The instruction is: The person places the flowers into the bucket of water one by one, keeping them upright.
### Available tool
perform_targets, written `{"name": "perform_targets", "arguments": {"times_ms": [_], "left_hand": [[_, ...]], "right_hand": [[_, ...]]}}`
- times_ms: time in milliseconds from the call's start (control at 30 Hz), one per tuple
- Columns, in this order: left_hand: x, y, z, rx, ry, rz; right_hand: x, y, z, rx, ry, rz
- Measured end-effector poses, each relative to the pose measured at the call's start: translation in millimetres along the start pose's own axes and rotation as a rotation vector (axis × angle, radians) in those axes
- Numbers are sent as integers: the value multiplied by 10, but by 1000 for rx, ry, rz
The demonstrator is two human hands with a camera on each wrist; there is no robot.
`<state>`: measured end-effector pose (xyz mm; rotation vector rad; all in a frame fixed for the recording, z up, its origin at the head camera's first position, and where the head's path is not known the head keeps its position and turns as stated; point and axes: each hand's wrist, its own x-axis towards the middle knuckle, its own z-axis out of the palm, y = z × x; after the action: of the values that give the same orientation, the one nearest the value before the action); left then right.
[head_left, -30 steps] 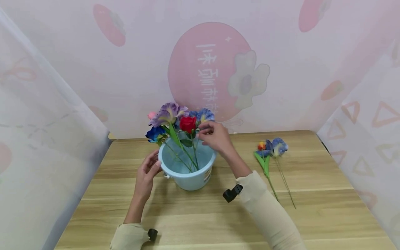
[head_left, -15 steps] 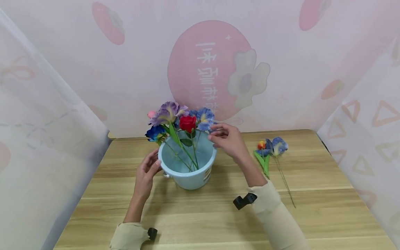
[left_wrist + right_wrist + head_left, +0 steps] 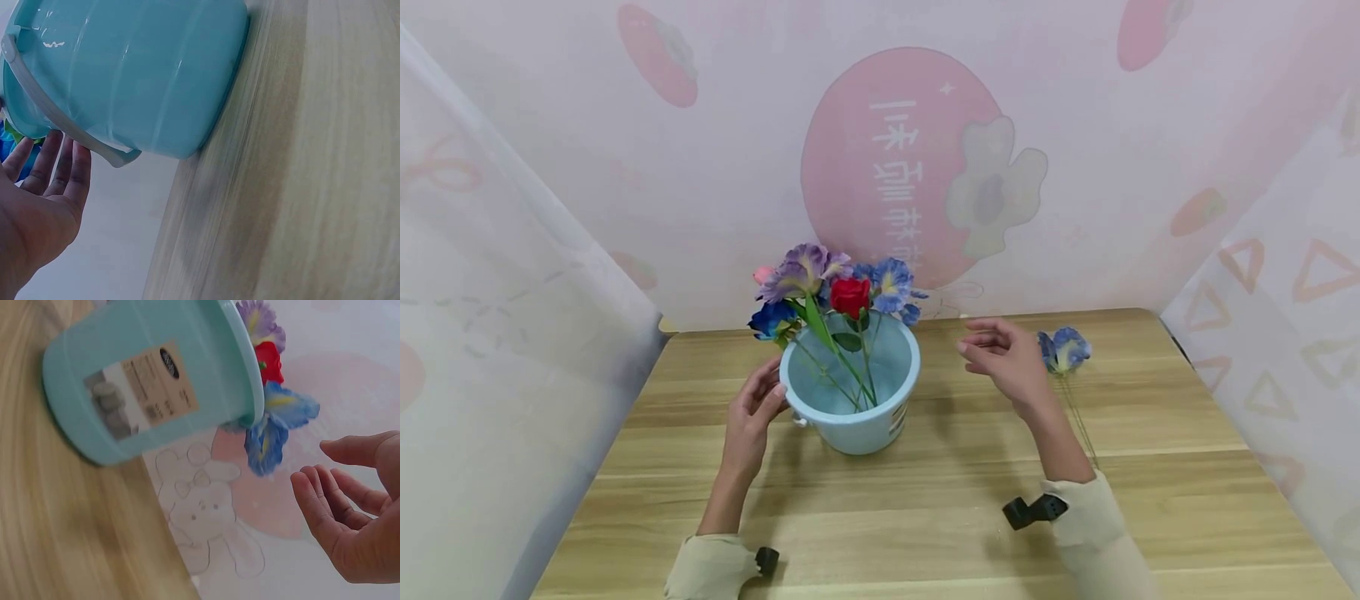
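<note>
A light blue bucket (image 3: 850,429) stands on the table and holds several artificial flowers: a red rose (image 3: 851,297), a purple iris (image 3: 805,271), a blue iris (image 3: 891,285) and a dark blue bloom (image 3: 772,320). My left hand (image 3: 751,421) rests against the bucket's left side near its rim; the left wrist view shows extended fingers close to the white handle (image 3: 59,115). Nothing is in my right hand (image 3: 1011,364), which hovers right of the bucket with loosely bent fingers. Beside and partly behind it lies another blue iris (image 3: 1066,350).
The wooden table (image 3: 880,533) ends at a pale printed backdrop (image 3: 722,208) behind the bucket. In the head view, my right hand and forearm cover the spot where an orange flower lay beside the loose iris. A label (image 3: 140,390) marks the bucket's side.
My right hand has drawn back from the flowers in the bucket and moved right, toward the loose iris, uncovering the blue iris in the bucket. The left hand stays in place.
</note>
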<state>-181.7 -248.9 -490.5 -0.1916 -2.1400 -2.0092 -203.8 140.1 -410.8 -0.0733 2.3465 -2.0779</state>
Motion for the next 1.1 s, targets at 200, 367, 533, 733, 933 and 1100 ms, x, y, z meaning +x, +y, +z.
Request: {"name": "perform_targets", "arguments": {"times_ms": [200,367,533,733,933,1100], "left_hand": [[5,0,7,-2,8,-3],[2,-2,1,3,8,2],[-1,0,7,4,7,4],[5,3,11,-12,-2,10],[-5,-5,15,-8,-2,8],[0,-9,13,-2,5,5]], "right_hand": [[-105,154,-264,6,43,6],[-175,223,-520,-20,62,6],[-234,294,-776,-32,89,17],[-234,498,-1066,-59,125,48],[-235,720,-1297,-82,125,89],[-230,873,-1421,-106,118,145]]}}
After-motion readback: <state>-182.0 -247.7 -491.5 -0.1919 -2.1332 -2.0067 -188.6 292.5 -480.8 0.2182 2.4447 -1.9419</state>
